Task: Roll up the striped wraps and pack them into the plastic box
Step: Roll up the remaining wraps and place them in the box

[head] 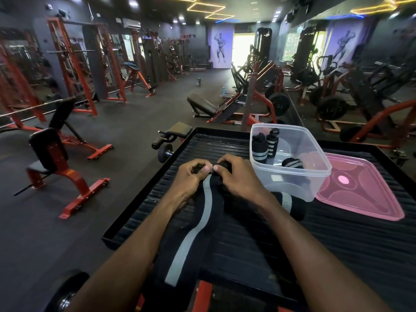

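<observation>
a black wrap [191, 224] with one grey stripe lies lengthwise on the table [337, 244], its near end hanging over the table's front edge and its far end gathered into a small roll under both hands. the left hand [194, 174] has its fingers curled over the left side of that roll, thumb pressed on top; the right hand [229, 172] grips the right side the same way, and the two thumbs nearly meet in the middle. so both hands are grasping the wrap's rolled end.

just right of the right wrist a second wrap [292, 204], black with a pale stripe, lies bunched on the table, touching the near wall of the box [290, 174]. the box is clear plastic, open, standing on the table to the right of the hands. inside it two rolled wraps [260, 150] stand upright side by side at the far left corner, and a third roll [292, 163] lies on its side nearer the middle.

a pink see-through lid [360, 192] lies flat on the table just right of the box, its edge tucked against the box's side.

the table top is black and ribbed with a raised rim. beyond it a gym floor stretches away, with a red-framed bench [58, 163] at left and a dumbbell [164, 152] just off the table's far left edge.
</observation>
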The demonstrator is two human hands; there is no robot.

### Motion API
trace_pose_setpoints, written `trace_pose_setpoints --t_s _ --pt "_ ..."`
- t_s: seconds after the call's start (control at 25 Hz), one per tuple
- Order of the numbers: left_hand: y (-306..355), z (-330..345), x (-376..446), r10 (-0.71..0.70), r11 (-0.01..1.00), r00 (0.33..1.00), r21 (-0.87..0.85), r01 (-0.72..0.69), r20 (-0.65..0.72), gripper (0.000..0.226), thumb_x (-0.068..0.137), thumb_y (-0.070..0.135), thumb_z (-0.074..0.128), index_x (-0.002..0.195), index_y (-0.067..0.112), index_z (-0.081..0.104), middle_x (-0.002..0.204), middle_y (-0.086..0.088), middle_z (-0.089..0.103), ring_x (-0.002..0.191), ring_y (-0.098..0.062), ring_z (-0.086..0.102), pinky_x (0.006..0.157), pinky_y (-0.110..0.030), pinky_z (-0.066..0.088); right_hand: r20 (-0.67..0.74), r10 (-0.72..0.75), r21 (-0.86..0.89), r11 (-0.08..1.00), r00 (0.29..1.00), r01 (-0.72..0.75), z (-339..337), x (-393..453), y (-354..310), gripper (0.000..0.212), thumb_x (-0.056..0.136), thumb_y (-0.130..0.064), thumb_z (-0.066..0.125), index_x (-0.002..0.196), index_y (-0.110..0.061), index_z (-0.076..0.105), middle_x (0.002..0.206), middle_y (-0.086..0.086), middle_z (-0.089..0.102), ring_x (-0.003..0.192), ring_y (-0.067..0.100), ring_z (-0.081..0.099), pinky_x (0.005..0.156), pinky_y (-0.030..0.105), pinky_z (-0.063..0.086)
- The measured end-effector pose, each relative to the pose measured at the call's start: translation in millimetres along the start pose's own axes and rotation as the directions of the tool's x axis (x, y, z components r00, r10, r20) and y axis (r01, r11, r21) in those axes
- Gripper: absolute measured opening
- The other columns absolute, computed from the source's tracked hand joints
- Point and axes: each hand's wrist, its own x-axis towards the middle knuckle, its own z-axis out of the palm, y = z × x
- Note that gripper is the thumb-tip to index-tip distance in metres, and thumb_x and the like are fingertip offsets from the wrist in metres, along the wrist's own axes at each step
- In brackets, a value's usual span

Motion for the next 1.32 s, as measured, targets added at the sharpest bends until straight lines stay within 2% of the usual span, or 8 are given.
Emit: trace_pose_setpoints --t_s 0.16,0.24,0.48,0.76,0.92,1.08,1.2,1.32 --pt "-1.2 1.1 1.5 -0.162 0.965 0.986 -0.2 0.167 0.045 0.024 0.1 0.02 0.061 0.085 0.009 0.076 0.089 -0.013 0.075 0.087 -0.023 0.069 0.085 -0.038 0.053 -0.068 -0.129 -0.098 0.988 0.989 0.122 2.5 -2.1 -1.9 0.013 0.092 -0.017 0.064 0.105 -0.02 0.064 0.099 0.003 0.068 0.091 0.018 0.06 0.081 0.033 0.049" --pt "-4.9 -1.1 2.5 -0.131 0.987 0.99 -0.083 0.135 0.055 0.03 0.102 0.024 0.058 0.089 0.005 0.077 0.092 -0.018 0.074 0.087 -0.023 0.067 0.084 -0.039 0.051 -0.056 -0.16 -0.122 0.981 0.986 0.152 4.9 -2.9 -2.3 0.015 0.092 -0.015 0.062 0.106 -0.019 0.06 0.1 0.005 0.066 0.093 0.02 0.059 0.08 0.035 0.049" --pt "-7.5 -2.5 4.0 -0.026 0.996 1.0 0.087 0.025 0.004 0.027 0.104 0.018 0.054 0.084 0.022 0.072 0.084 0.005 0.07 0.083 -0.009 0.063 0.081 -0.029 0.048 0.078 -0.042 -0.163 0.985 0.996 0.055 4.1 -5.0 0.9 0.02 0.1 -0.04 0.048 0.108 -0.022 0.051 0.101 0.009 0.065 0.093 0.027 0.056 0.078 0.038 0.044" --pt "-3.4 -0.1 4.4 -0.072 0.997 0.997 0.038 0.071 0.006 0.028 0.102 0.033 0.057 0.089 0.014 0.073 0.088 0.0 0.072 0.084 -0.012 0.065 0.079 -0.028 0.049 -0.142 -0.161 -0.069 0.986 0.977 0.152 -1.1 -2.7 -4.3 0.018 0.09 -0.011 0.063 0.106 -0.018 0.068 0.097 -0.001 0.071 0.085 0.008 0.058 0.076 0.019 0.04" --pt "-5.7 -1.8 5.1 -0.067 0.992 0.997 0.103 0.069 -0.028 0.032 0.106 0.031 0.049 0.088 0.012 0.067 0.086 -0.004 0.067 0.083 -0.016 0.061 0.082 -0.038 0.047 -0.112 -0.024 0.112 0.993 0.993 0.037 0.7 -2.0 -8.0 0.015 0.093 -0.025 0.062 0.104 -0.022 0.073 0.095 -0.008 0.073 0.092 0.012 0.066 0.087 0.031 0.052" --pt "-5.4 -1.1 6.2 -0.116 0.991 0.992 0.057 0.119 -0.047 0.031 0.108 0.029 0.044 0.094 0.008 0.062 0.086 -0.006 0.066 0.082 -0.017 0.061 0.079 -0.035 0.049 -0.134 0.088 0.236 0.97 0.987 -0.055 1.9 3.2 -5.5 0.02 0.097 -0.023 0.058 0.094 -0.022 0.077 0.067 -0.011 0.068 0.07 0.011 0.068 0.08 0.048 0.059" --pt "-1.3 3.5 3.8 -0.117 0.993 0.993 0.023 0.117 -0.013 0.028 0.108 0.022 0.041 0.084 0.017 0.054 0.079 0.002 0.058 0.072 -0.007 0.053 0.064 -0.018 0.045 -0.153 0.159 0.285 0.952 0.975 -0.11 1.9 3.9 -6.7 0.018 0.095 -0.019 0.061 0.096 -0.02 0.079 0.062 -0.01 0.068 0.061 0.005 0.064 0.077 0.048 0.06" --pt "-5.8 3.6 5.4 -0.13 0.991 0.991 0.024 0.13 0.024 0.026 0.109 0.024 0.039 0.091 0.014 0.056 0.085 -0.002 0.06 0.078 -0.012 0.055 0.07 -0.024 0.045 -0.18 0.149 0.273 0.957 0.972 -0.096 0.8 0.7 -12.3 0.016 0.094 -0.018 0.064 0.1 -0.019 0.079 0.078 -0.009 0.074 0.078 0.01 0.071 0.083 0.041 0.06"
